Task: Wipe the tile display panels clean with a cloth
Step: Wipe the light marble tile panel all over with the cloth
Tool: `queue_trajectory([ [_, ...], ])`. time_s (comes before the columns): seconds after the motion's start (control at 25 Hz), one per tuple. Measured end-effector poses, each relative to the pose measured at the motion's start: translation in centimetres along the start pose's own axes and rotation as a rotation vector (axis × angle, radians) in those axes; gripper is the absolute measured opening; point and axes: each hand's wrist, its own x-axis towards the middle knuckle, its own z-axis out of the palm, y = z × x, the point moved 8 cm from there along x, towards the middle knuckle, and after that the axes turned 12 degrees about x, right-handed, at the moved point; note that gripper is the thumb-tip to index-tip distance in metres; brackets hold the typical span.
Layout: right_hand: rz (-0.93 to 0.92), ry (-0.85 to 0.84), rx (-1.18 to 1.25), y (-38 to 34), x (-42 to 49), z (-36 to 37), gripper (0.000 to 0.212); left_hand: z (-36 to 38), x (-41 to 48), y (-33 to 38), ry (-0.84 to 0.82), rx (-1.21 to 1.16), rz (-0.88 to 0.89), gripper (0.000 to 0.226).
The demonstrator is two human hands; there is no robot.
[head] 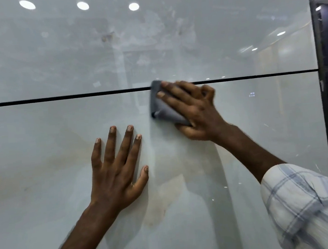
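Observation:
Two glossy pale tile panels fill the view, an upper panel (152, 42) and a lower panel (34, 154), split by a thin black horizontal joint (59, 98). My right hand (193, 112) presses a folded grey cloth (161, 109) flat against the lower panel, its top edge across the joint. My left hand (117, 167) lies flat on the lower panel with fingers spread, holding nothing, just left of and below the cloth. The upper panel shows smudges and faint marks near its middle.
A black vertical frame (322, 72) borders the panels on the right, with a dark opening beyond it. Ceiling lights reflect in the upper panel. Faint beige veining runs across the lower panel.

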Motion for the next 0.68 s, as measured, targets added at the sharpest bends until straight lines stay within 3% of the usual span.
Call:
queue_trajectory([
  [0.08,0.327,0.025,0.102,3.0,-2.5,-0.8,0.085,0.0,-0.1,0.0,-0.004,-0.003,-0.001,0.074],
  [0.16,0.545,-0.178,0.291,4.2,-3.7,0.1,0.098,0.0,-0.2,0.2,-0.006,-0.013,-0.005,0.074],
  [0.24,0.599,-0.415,0.472,2.7,-3.0,0.8,0.117,-0.2,0.0,0.2,0.001,-0.009,-0.013,0.073],
  [0.32,0.610,-0.402,0.502,0.6,-1.7,0.8,0.119,-0.4,0.2,0.2,0.003,-0.001,-0.013,0.073],
  [0.48,0.473,-0.014,0.331,-2.3,0.0,0.2,0.091,-0.4,0.1,0.3,-0.002,0.003,-0.007,0.073],
  [0.68,0.176,-0.119,0.100,-4.6,1.9,2.1,0.096,-0.2,0.2,0.2,-0.031,-0.017,-0.012,0.075],
])
